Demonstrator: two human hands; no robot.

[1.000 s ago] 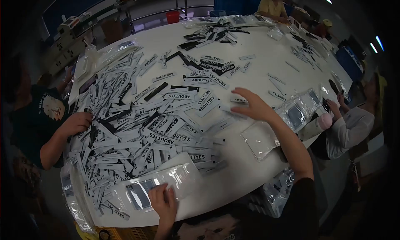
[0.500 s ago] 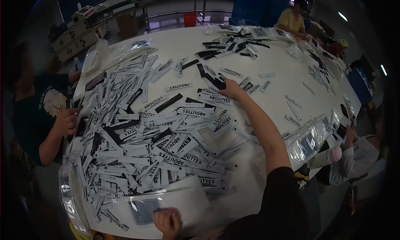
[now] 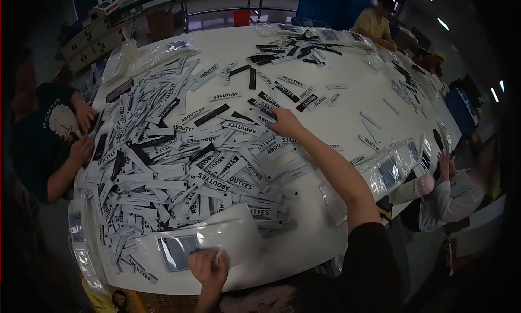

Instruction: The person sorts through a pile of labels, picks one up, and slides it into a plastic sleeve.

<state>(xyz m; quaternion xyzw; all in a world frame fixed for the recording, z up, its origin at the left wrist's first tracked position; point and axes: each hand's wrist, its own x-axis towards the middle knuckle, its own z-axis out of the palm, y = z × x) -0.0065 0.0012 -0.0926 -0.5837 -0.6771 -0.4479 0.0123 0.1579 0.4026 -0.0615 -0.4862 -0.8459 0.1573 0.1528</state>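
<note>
My right hand (image 3: 286,123) reaches across the table. Its fingers are bent down onto a slim white printed packet (image 3: 262,118) at the far edge of the pile. Black packets (image 3: 268,99) lie just beyond the fingertips. Near the front edge, my left hand (image 3: 209,267) is closed with curled fingers over a clear plastic bag (image 3: 230,226). What those fingers hold, if anything, is too small to make out. Beside them a grey-blue panel (image 3: 178,253) shows on the bag. A large heap of white and black packets (image 3: 163,188) marked ABOUTYES spreads to the left.
Across the table at left stands a person in a dark T-shirt (image 3: 46,134), both hands at the edge. Others sit at the far right and right side. Plastic bags (image 3: 388,169) lie along the right edge; another packet cluster (image 3: 296,49) lies at the back.
My right hand has drawn back slightly from the black packets, which now lie spread apart. My left hand stays by the plastic bag. The person at left has brought both hands together at the table edge.
</note>
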